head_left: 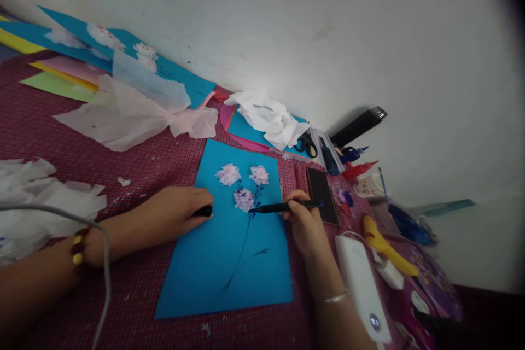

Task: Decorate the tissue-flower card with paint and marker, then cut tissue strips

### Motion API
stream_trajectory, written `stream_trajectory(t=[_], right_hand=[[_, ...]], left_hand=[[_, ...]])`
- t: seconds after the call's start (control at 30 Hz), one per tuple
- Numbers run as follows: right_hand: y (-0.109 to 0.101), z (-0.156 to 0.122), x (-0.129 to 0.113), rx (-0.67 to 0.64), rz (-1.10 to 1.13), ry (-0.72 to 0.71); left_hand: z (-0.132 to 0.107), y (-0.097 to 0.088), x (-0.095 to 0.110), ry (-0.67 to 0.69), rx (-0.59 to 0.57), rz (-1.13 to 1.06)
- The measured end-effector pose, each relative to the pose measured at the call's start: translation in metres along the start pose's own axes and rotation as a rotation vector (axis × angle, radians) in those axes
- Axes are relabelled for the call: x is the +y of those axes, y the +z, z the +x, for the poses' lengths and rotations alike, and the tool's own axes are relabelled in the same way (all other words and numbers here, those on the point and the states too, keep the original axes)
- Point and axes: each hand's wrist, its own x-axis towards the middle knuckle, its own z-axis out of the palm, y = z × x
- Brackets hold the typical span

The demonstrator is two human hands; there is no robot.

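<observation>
While the left hand (180, 208) rests at the left edge of the blue sheet (213, 257), its fingers are closed on a short black cap (203, 211), one end poking out toward the flowers. Right hand (305, 219) is on the other side, thumb and fingers clamped on a black pen (273, 208), held nearly flat and pointing left. Pen tip sits just by the lower right of the lowest flower (243, 200), where the stem (243, 249) starts; can't tell if it's touching paper. Sheet lies flat on the checked cloth (143, 167), between the two hands. It carries three puffy pale purple flowers, two up top and one below, small dark leaves, and a long thin stem running down left. One loose dark stroke sits right of the stem. Around it: crumpled white tissue (273, 117) and scissors (306, 145) past the top edge, dark phone (322, 194) just beyond the right hand, white power strip (361, 284) and yellow glue gun (385, 246) farther right. Pale tissue paper (127, 109) is spread at upper left.
</observation>
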Motion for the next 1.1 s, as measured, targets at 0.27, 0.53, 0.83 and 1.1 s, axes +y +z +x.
stream_trajectory(t=[0.27, 0.53, 0.83, 1.1], right_hand=[[-0.0022, -0.0027, -0.0003, 0.011, -0.032, -0.11], [-0.0016, -0.0028, 0.0016, 0.037, -0.118, -0.173], [-0.0022, 0.0021, -0.0058, 0.238, 0.157, -0.198], [-0.0009, 0.0022, -0.0065, 0.245, 0.287, -0.104]], left_hand=[[-0.0008, -0.0011, 0.002, 0.005, 0.012, -0.005], [0.0008, -0.003, 0.0035, -0.009, 0.001, 0.0], [0.0007, 0.0004, 0.0015, -0.038, -0.006, 0.01], [-0.0009, -0.0007, 0.0023, -0.025, 0.003, 0.026]])
